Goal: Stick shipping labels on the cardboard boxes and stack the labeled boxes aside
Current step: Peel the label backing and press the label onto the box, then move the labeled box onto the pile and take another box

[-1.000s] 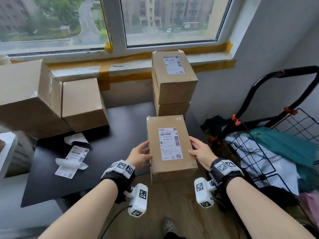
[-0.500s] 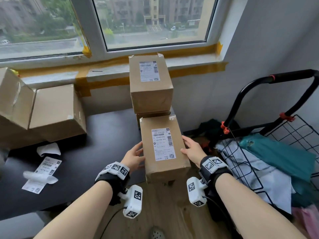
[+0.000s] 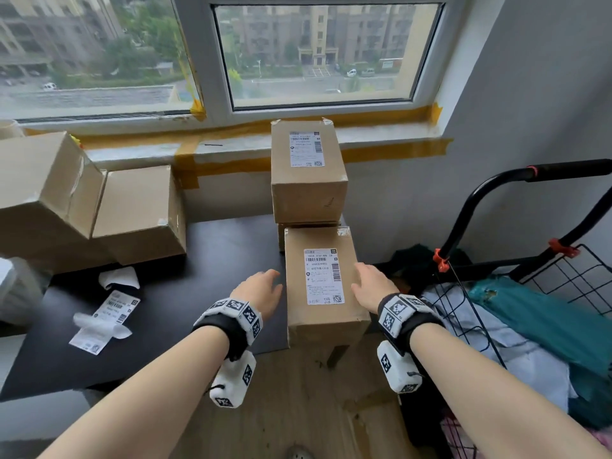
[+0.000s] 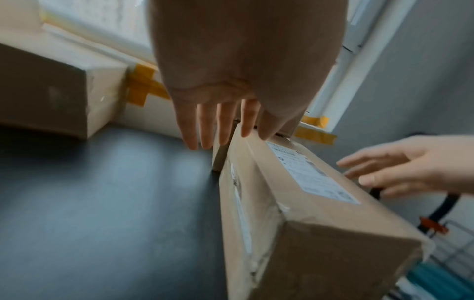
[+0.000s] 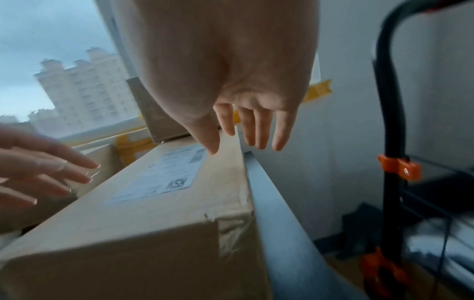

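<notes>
A cardboard box (image 3: 326, 326) with a white shipping label (image 3: 323, 276) on top lies on the black table's (image 3: 198, 276) right front corner, against a stack of two boxes. The stack's upper box (image 3: 308, 193) also carries a label. My left hand (image 3: 261, 289) hovers open just left of the near box, fingers straight, not touching it. My right hand (image 3: 372, 283) is open at its right edge. In the left wrist view the left fingers (image 4: 220, 125) stretch past the box (image 4: 295, 213). The right wrist view has the right hand (image 5: 243, 130) spread above the box's (image 5: 153, 223) far right edge.
Two plain boxes (image 3: 139, 210) (image 3: 43, 193) stand at the table's left back. Loose labels and backing paper (image 3: 109, 313) lie on the table's left front. A black wire cart (image 3: 496, 226) with cloth in it stands to the right. The window sill runs behind the stack.
Both hands held the labelled box by its sides before. It now rests against the stack, and both hands have let go and opened beside it.
</notes>
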A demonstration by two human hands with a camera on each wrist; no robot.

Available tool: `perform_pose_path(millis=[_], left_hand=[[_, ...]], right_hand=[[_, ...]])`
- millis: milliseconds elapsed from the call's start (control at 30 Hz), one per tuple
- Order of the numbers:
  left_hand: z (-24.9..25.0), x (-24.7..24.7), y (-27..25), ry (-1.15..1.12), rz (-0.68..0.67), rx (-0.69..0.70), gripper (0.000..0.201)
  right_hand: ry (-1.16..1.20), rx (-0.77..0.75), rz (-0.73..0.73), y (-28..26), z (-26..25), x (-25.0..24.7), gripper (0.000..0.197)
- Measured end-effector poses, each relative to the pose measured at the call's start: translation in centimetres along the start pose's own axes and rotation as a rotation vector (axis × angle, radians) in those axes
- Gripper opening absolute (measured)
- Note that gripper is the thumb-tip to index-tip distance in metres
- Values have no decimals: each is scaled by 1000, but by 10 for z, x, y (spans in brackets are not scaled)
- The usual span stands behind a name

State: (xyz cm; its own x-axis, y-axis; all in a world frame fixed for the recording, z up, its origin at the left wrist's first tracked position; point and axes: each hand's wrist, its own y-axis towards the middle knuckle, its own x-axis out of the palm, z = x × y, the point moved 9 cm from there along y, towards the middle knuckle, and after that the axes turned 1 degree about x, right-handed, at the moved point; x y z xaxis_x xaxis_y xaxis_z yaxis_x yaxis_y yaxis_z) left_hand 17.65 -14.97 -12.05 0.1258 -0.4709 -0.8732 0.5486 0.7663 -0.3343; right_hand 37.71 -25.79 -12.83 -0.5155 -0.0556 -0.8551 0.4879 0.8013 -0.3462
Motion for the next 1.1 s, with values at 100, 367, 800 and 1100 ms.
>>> perform_pose_path(millis=[100, 367, 800, 1100], left_hand=[[-9, -14, -7, 216, 21, 37, 37], [-61, -80, -32, 369, 149, 108, 35], [-218, -234, -89, 411, 363, 17, 30], [-331, -295, -102, 399, 428, -173, 31]], right_hand=[[-225, -76, 9, -9, -30, -6, 34], [-412, -182, 91, -29, -137, -12, 31], [-407, -321, 203, -42, -370, 9, 36], [-428, -472, 175, -20, -499, 44, 33]])
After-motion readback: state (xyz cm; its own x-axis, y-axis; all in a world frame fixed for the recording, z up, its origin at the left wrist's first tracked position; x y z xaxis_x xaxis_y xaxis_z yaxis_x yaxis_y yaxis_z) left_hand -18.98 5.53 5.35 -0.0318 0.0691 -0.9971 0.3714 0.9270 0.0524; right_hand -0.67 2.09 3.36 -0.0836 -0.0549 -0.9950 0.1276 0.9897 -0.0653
